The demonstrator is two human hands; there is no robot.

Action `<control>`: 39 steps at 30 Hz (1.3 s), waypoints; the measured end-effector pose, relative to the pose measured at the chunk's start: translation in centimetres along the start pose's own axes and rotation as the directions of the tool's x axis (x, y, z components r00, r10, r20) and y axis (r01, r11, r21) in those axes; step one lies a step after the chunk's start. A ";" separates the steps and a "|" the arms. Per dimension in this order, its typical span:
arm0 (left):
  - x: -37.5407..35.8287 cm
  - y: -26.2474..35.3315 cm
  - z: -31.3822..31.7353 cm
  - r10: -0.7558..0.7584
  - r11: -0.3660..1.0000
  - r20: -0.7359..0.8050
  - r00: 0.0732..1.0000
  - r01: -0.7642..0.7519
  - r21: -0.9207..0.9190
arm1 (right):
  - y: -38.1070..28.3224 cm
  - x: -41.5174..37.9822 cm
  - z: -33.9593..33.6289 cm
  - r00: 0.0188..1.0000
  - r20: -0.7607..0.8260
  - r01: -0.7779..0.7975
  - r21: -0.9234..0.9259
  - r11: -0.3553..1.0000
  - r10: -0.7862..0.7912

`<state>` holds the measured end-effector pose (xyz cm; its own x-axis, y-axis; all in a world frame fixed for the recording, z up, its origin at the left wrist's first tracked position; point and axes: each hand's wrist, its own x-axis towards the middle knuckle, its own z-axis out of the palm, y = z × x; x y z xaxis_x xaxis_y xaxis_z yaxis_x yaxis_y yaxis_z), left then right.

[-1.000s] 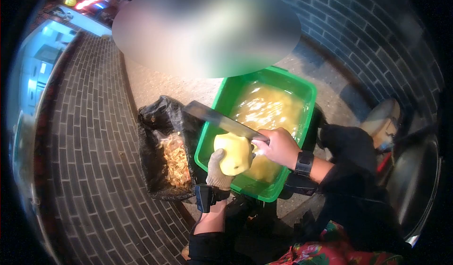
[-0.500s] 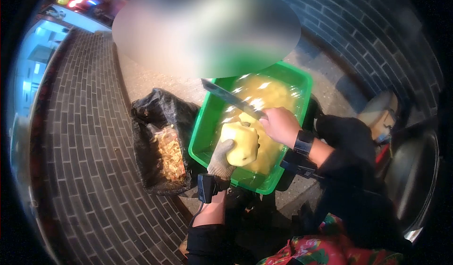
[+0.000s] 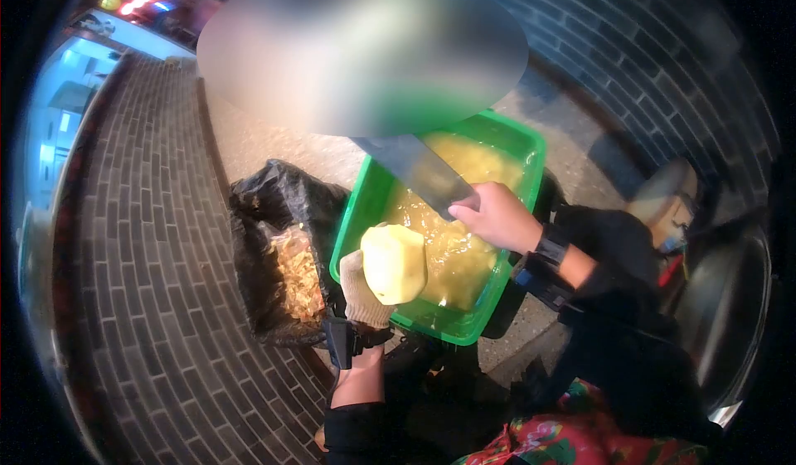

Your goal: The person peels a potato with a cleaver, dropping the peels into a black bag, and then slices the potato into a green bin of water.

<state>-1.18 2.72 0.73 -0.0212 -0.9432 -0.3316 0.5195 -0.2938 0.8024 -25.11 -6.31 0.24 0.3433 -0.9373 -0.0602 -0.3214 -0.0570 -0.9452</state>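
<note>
My left hand (image 3: 363, 293), in a light knitted glove, is closed around a large peeled potato (image 3: 395, 263) with pale yellow, faceted sides. It is held over the near left part of a green tub (image 3: 439, 332). In the tub, several yellow pieces lie under rippling water. A broad-bladed cleaver (image 3: 419, 171) is gripped by the handle in my bare right hand (image 3: 504, 218), above the tub. Its blade points up and left, flat side showing, apart from the potato. The blade's far end meets the blurred area.
Left of the tub stands a black plastic bag (image 3: 253, 229) holding yellowish peelings (image 3: 300, 276). Brick paving (image 3: 157, 241) runs along the left, and a dark brick surface (image 3: 638, 42) fills the upper right. A blurred oval hides the area beyond the tub.
My left hand and the potato have shifted left, away from the cleaver. The cleaver has turned so its broad side shows, and my right hand has moved slightly right.
</note>
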 end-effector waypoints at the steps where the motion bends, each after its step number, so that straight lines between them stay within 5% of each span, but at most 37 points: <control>1: -0.1 0.2 0.1 -0.016 0.999 -0.027 1.000 0.017 0.036 | -1.0 -0.2 -0.2 1.000 0.018 0.012 0.081 0.997 -0.014; 2: 0.4 -0.7 -2.3 0.019 0.965 -0.014 1.000 -0.015 0.262 | -1.8 -0.5 -0.4 0.999 0.037 0.022 0.161 0.987 -0.028; 3: 0.1 -0.4 -1.7 0.024 0.965 -0.020 1.000 -0.018 0.261 | -2.4 -0.7 -0.5 0.999 0.043 0.024 0.163 0.986 -0.031; 8: -0.9 0.2 2.1 -0.120 0.941 0.040 0.992 0.126 -0.313 | -2.8 -0.8 -0.1 0.984 0.156 0.067 0.125 0.990 -0.086; 12: 0.0 -1.2 -0.4 -0.190 0.908 -0.004 0.982 0.174 -0.380 | -2.6 -0.6 0.0 0.986 0.141 0.081 0.088 0.993 -0.093; 15: 0.1 -0.7 0.6 -0.200 0.863 0.188 0.962 0.264 -0.432 | -2.6 -0.5 -0.4 0.989 0.144 0.040 0.030 0.999 -0.044; 17: -1.0 0.9 4.3 -0.179 0.942 -0.109 0.978 0.139 -0.305 | -2.6 -0.5 -0.5 0.988 0.134 0.072 0.013 0.997 -0.073; 21: -1.1 -0.3 2.1 -0.153 0.950 -0.088 0.984 0.122 -0.287 | -2.4 -0.6 -0.4 0.986 0.117 0.119 -0.019 0.993 -0.116; 23: -0.7 -0.6 1.3 0.016 1.000 0.065 0.998 -0.015 -0.017 | -2.5 -0.8 -0.3 0.982 0.140 0.132 -0.015 0.991 -0.129; 31: -0.5 -0.1 1.7 0.072 0.987 0.012 0.997 -0.073 0.143 | -3.4 -1.3 -0.5 0.965 0.213 0.197 -0.198 0.960 -0.154; 33: -0.7 0.4 1.6 0.175 0.857 0.033 0.984 -0.169 0.487 | -3.6 -1.5 -0.1 0.962 0.225 0.201 -0.202 0.959 -0.155; 34: -0.7 0.8 2.0 0.173 0.857 0.034 0.984 -0.167 0.488 | -3.6 -1.5 0.2 0.957 0.233 0.223 -0.218 0.950 -0.171; 36: -0.9 1.9 3.4 0.100 0.449 0.090 0.991 -0.126 0.884 | -3.3 -1.7 0.6 0.952 0.240 0.244 -0.234 0.941 -0.187; 39: -1.3 2.9 4.6 0.038 0.433 0.045 0.998 -0.057 0.900 | -2.7 -2.1 1.5 0.958 0.228 0.224 -0.217 0.950 -0.174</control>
<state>-3.57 2.43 5.73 -0.0404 -0.9597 -0.2781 -0.5424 -0.2127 0.8128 -23.61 -3.70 2.43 0.5858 -0.8097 0.0338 -0.4201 -0.3392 -0.8417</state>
